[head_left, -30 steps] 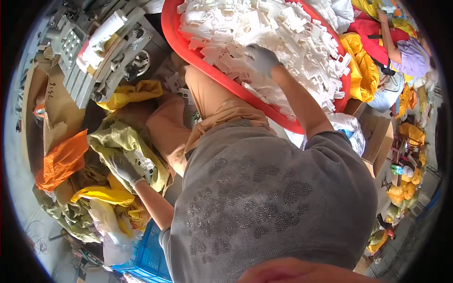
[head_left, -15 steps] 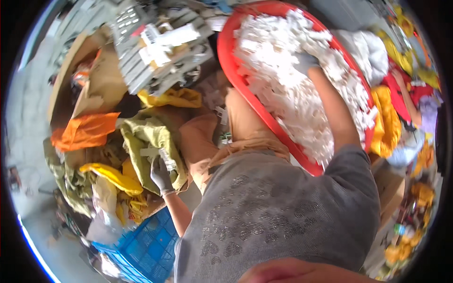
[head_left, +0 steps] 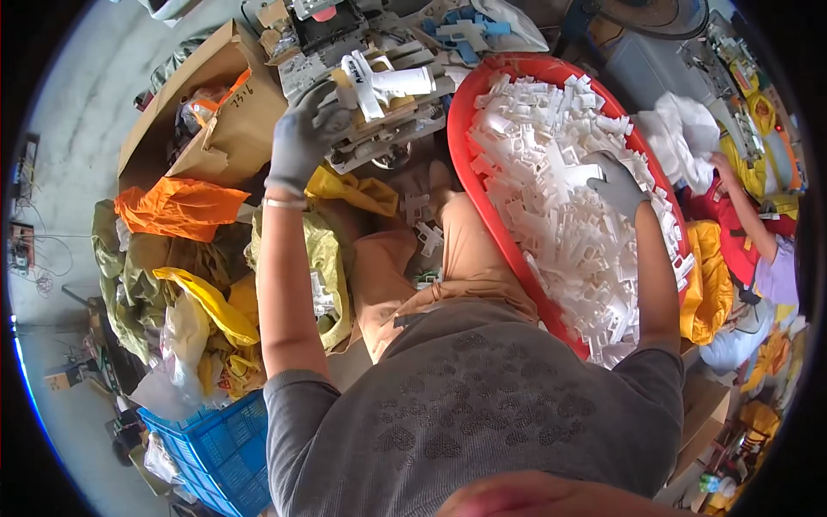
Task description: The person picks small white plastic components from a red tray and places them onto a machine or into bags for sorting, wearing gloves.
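My left hand point(head_left: 310, 133), in a grey glove, is raised beside the grey metal fixture point(head_left: 379, 142), fingers apart and nothing seen in them. On the fixture lies a white toy-pistol-shaped plastic part point(head_left: 379, 84), just right of my fingertips. My right hand point(head_left: 618, 183), also gloved, is over the heap of white plastic parts point(head_left: 543, 233) in a long red tub point(head_left: 465, 164). Its fingers close on a white plastic part point(head_left: 579, 177), partly hidden by the hand. An olive woven sack point(head_left: 332, 250) with white parts inside stands left of my knees.
On the left are a cardboard box point(head_left: 233, 129), an orange cloth or bag point(head_left: 181, 208), a yellow bag point(head_left: 211, 306) and a blue crate point(head_left: 224, 457). A blue-and-white toy pistol point(head_left: 469, 34) lies beyond the tub. Another person's arm point(head_left: 745, 207) shows at far right.
My left hand has risen from the olive sack, where it was by a white part, to the fixture. My right hand has moved nearer within the tub. The view has shifted.
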### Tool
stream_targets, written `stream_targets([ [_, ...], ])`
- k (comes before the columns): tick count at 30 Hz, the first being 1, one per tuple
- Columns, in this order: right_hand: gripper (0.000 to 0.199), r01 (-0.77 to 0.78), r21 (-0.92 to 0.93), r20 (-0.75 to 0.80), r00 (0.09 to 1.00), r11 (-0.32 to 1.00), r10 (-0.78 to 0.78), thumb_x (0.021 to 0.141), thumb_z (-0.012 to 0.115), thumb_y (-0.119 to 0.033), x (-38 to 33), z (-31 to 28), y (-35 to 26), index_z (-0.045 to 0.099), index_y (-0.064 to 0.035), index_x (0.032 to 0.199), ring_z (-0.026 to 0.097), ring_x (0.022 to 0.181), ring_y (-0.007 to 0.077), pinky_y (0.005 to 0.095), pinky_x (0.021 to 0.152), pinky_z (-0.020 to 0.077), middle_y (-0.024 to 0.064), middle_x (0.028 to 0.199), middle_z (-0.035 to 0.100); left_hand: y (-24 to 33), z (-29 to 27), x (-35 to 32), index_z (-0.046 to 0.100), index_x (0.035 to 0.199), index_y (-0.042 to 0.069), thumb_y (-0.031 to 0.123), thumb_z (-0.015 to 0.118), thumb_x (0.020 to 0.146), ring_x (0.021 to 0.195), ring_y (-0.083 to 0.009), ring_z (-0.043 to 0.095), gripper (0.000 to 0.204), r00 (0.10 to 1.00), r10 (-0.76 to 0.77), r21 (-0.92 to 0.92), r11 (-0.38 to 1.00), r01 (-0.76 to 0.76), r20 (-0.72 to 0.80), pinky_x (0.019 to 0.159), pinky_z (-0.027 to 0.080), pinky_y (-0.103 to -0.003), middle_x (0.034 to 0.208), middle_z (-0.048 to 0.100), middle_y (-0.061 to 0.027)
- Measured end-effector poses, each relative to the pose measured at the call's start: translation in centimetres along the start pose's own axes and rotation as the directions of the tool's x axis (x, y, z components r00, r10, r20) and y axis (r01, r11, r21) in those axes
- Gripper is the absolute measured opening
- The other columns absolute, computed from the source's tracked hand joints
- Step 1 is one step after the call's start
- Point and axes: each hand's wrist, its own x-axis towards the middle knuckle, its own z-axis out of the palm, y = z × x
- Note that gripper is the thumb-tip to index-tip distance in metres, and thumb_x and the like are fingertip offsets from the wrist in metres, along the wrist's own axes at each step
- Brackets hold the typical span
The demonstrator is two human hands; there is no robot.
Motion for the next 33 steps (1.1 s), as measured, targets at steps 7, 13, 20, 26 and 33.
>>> stream_targets([
  [7, 0.035, 0.123, 0.841, -0.222, 0.966, 0.528, 0.13, 0.091, 0.05, -0.007, 2.8, 0.3, -7.0, 0.048, -0.0057, 0.126, 0.053, 0.102, 0.0121, 0.026, 0.087, 0.0434, 0.0056, 0.118, 0.052, -0.4, 1.2, 1.6, 0.064, 0.105, 0.004, 0.016, 0.067, 0.081, 0.085, -0.0136, 0.065, 0.027, 0.968, -0.164, -0.176, 0.964, 0.197, 0.188, 0.075, 0.05, -0.026, 0.095, 0.069, -0.0092],
  [13, 0.035, 0.271, 0.926, -0.238, 0.959, 0.264, -0.153, 0.094, 0.05, -0.009, 9.9, 2.1, -14.8, 0.046, -0.002, 0.128, 0.054, 0.093, 0.0125, 0.0274, 0.081, 0.0471, 0.0074, 0.117, 0.054, -0.1, 2.0, 1.1, 0.065, 0.1, 0.004, 0.02, 0.068, 0.081, 0.077, -0.0151, 0.066, 0.025, 0.979, -0.201, -0.326, 0.928, 0.178, -0.038, 0.07, 0.051, -0.029, 0.086, 0.069, -0.0081],
  [20, 0.034, 0.285, 0.952, -0.275, 0.957, 0.115, -0.095, 0.093, 0.052, -0.01, 13.7, 3.4, -19.1, 0.048, -0.0076, 0.127, 0.054, 0.085, 0.0112, 0.0237, 0.074, 0.0473, 0.0047, 0.105, 0.057, -2.7, -2.5, -3.3, 0.06, 0.107, -0.003, 0.011, 0.052, 0.092, 0.085, -0.0106, 0.057, 0.022, 0.831, -0.49, -0.598, 0.759, 0.258, -0.263, 0.081, 0.046, -0.025, 0.095, 0.062, -0.0045],
  [26, 0.029, 0.427, 0.656, -0.247, 0.901, 0.622, -0.357, 0.087, 0.057, -0.002, 17.3, 5.4, -21.2, 0.058, -0.0059, 0.116, 0.055, 0.063, 0.0067, 0.0208, 0.056, 0.0445, 0.003, 0.085, 0.064, -3.1, -2.5, -14.5, 0.059, 0.108, -0.002, 0.017, 0.056, 0.092, 0.087, -0.0118, 0.057, 0.026, 0.697, -0.609, -0.554, 0.752, 0.357, -0.378, 0.077, 0.046, -0.023, 0.098, 0.061, -0.0042],
  [33, 0.04, 0.614, 0.018, -0.288, 0.759, 0.789, -0.584, 0.09, 0.06, -0.025, 18.2, 4.2, -20.4, 0.053, -0.0115, 0.126, 0.058, 0.083, 0.0186, 0.0302, 0.08, 0.0466, 0.0092, 0.106, 0.061, -0.5, -3.7, -21.8, 0.06, 0.113, 0.001, 0.021, 0.058, 0.091, 0.094, -0.0149, 0.057, 0.03, 0.526, -0.773, -0.587, 0.622, 0.518, -0.355, 0.082, 0.046, -0.029, 0.106, 0.063, -0.0067],
])
